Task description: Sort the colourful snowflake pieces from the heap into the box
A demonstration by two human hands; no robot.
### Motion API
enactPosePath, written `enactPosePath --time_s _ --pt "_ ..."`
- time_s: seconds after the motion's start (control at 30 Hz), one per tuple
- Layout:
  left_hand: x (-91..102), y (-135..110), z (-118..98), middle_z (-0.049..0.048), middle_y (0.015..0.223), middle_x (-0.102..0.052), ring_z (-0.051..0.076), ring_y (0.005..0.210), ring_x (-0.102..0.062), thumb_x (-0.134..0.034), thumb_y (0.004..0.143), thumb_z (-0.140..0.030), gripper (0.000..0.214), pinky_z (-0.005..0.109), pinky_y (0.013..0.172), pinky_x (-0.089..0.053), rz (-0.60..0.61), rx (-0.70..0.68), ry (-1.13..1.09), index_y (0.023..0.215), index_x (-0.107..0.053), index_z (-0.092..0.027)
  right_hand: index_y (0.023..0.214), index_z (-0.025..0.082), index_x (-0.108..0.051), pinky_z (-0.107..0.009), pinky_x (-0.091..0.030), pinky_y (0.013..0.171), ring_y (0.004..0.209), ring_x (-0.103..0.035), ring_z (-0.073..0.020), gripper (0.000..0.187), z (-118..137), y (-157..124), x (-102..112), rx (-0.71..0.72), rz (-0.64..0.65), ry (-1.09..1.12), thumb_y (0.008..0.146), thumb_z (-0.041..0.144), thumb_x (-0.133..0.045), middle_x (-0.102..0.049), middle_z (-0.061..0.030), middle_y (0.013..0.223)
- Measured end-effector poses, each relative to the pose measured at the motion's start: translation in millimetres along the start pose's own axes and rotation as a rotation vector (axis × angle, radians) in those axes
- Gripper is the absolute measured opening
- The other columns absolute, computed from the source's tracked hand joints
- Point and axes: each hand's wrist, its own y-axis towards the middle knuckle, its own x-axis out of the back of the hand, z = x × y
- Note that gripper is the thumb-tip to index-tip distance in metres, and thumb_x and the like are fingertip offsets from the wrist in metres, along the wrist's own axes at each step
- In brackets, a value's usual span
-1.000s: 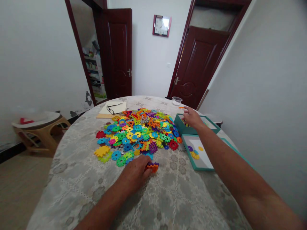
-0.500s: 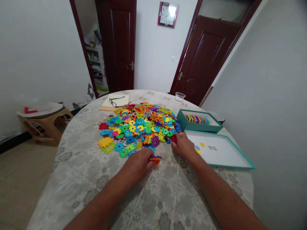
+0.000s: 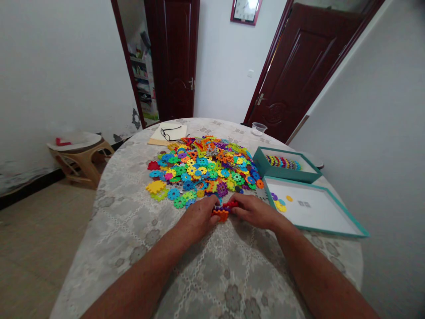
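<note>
Half a second ago, reaching to the right edge of the pile [image 3: 199, 170] with the right hand [image 3: 254, 211]; now brought in close to the left hand [image 3: 200, 215], just in front of the pile. Gripping a red piece [image 3: 231, 204] in the right, pinching an orange piece [image 3: 222, 215] and a purple piece [image 3: 227, 210] in the left. Flat, thin and toothed along the edges. Held between both hands, red against purple; impossible to tell whether locked together. Right of the pile, a teal box [image 3: 263, 164] with straight walls.
</note>
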Motion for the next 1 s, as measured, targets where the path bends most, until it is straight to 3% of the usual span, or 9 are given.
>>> enactPosePath --time_s 0.13,0.37,0.47,0.53,0.6,0.7,0.77,0.87,1.0 --pt "0.9 0 0 0.0051 0.11 -0.069 0.023 0.101 -0.062 -0.064 0.084 -0.016 0.032 0.033 0.086 -0.044 0.004 -0.021 -0.016 0.116 -0.062 -0.023 0.107 0.021 -0.067 -0.026 -0.043 0.076 0.084 -0.061 -0.0164 0.025 11 1 -11 0.071 0.046 0.059 0.086 0.013 -0.056 -0.069 -0.0003 0.095" --pt "2.4 2 3 0.0052 0.103 -0.064 0.022 0.098 -0.059 -0.06 0.09 -0.02 0.01 0.032 0.083 -0.042 -0.01 -0.062 0.034 0.098 -0.065 -0.021 0.108 0.021 -0.068 -0.024 -0.044 0.071 0.077 -0.06 -0.0139 0.032 4 7 -19 0.084 0.088 0.252 0.081 0.009 -0.055 -0.068 0.0031 0.086" --pt "4.2 2 1 0.0043 0.098 -0.065 0.02 0.092 -0.059 -0.058 0.093 -0.024 0.005 0.031 0.077 -0.04 0.01 -0.046 0.049 0.093 -0.063 -0.022 0.111 0.021 -0.067 -0.027 -0.049 0.085 0.09 -0.064 -0.0161 0.042 -4 12 -22 0.084 -0.086 0.153 0.077 0.003 -0.05 -0.07 -0.0001 0.096" --pt "5.2 2 -2 0.0041 0.096 -0.065 0.02 0.088 -0.058 -0.058 0.095 -0.026 0.006 0.031 0.075 -0.038 0.015 -0.028 0.066 0.093 -0.062 -0.022 0.113 0.019 -0.066 -0.032 -0.048 0.097 0.108 -0.063 -0.0197 0.039 -11 14 -22 0.009 -0.294 -0.042 0.081 0.003 -0.049 -0.069 -0.0068 0.112" --pt "5.7 1 -4 0.0041 0.095 -0.066 0.02 0.086 -0.058 -0.058 0.096 -0.029 0.007 0.031 0.073 -0.037 0.019 -0.016 0.076 0.094 -0.061 -0.022 0.12 0.016 -0.064 -0.035 -0.048 0.1 0.118 -0.06 -0.024 0.034 -19 15 -21 -0.163 -0.395 -0.279 0.09 0.009 -0.05 -0.063 -0.0147 0.129" --pt "5.9 0 -5 0.0044 0.095 -0.066 0.02 0.085 -0.058 -0.057 0.097 -0.032 0.01 0.031 0.072 -0.036 0.025 -0.013 0.083 0.096 -0.061 -0.023 0.129 0.012 -0.06 -0.037 -0.052 0.091 0.111 -0.064 -0.0295 0.034 -28 12 -17 -0.481 -0.361 -0.567 0.099 0.024 -0.05 -0.056 -0.0246 0.138" --pt "6.2 0 -5 0.0043 0.096 -0.067 0.02 0.085 -0.058 -0.058 0.097 -0.033 0.011 0.031 0.072 -0.036 0.032 -0.017 0.087 0.096 -0.061 -0.023 0.13 0.009 -0.06 -0.039 -0.053 0.087 0.105 -0.068 -0.0314 0.037 -32 9 -14 -0.621 -0.297 -0.642 0.1 0.029 -0.049 -0.06 -0.0278 0.131" --pt "7.9 -1 -7 0.0045 0.096 -0.067 0.02 0.086 -0.058 -0.058 0.097 -0.034 0.011 0.031 0.072 -0.036 0.045 -0.018 0.087 0.095 -0.061 -0.023 0.128 0.007 -0.06 -0.041 -0.053 0.087 0.102 -0.071 -0.0332 0.036 -34 8 -10 -0.713 -0.193 -0.647 0.1 0.023 -0.045 -0.066 -0.0277 0.117" --pt "10.5 -1 -11 0.0047 0.095 -0.067 0.02 0.085 -0.059 -0.058 0.097 -0.034 0.012 0.03 0.071 -0.035 0.066 0.004 0.097 0.093 -0.061 -0.023 0.132 0.007 -0.059 -0.043 -0.054 0.087 0.101 -0.072 -0.0321 0.04 -37 7 -7 -0.748 -0.182 -0.63 0.095 0.017 -0.045 -0.063 -0.0297 0.124"
